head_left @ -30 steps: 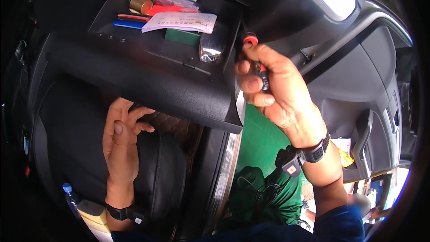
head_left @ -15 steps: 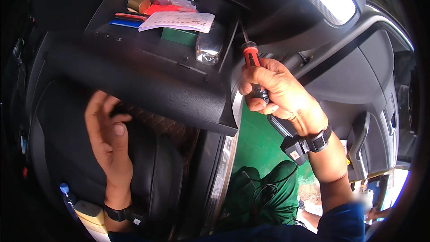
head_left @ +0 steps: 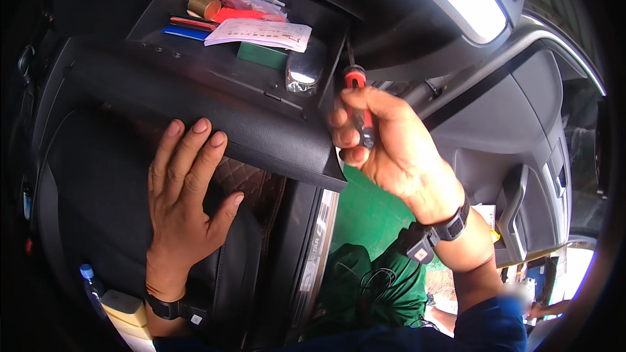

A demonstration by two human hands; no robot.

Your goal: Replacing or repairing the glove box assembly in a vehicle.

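Observation:
My right hand (head_left: pixel 385 137) is wrapped round the handle of a red and black screwdriver (head_left: pixel 356 81). Its thin shaft points up toward the gap at the right side of the open black glove box (head_left: pixel 274 130); the tip is lost in shadow there. At the left, my left hand (head_left: pixel 186 189) has its fingers stretched out, their tips on the lower edge of the glove box door. Inside the box lie papers (head_left: pixel 261 32), a gold-coloured cylinder (head_left: pixel 204 6), a green box (head_left: pixel 261 55) and a dark object in clear wrap (head_left: pixel 304 68).
Below the door is a black car seat (head_left: pixel 98 189). A bottle with a blue cap (head_left: pixel 90 280) and a yellowish block (head_left: pixel 124 306) lie at lower left. The open car door (head_left: pixel 502 98) stands at right, over a green floor (head_left: pixel 365 208). Another person's arm shows at lower right.
My left hand has risen and turned, its fingers now spread against the glove box door. My right hand has shifted slightly left with the screwdriver, which stands more upright.

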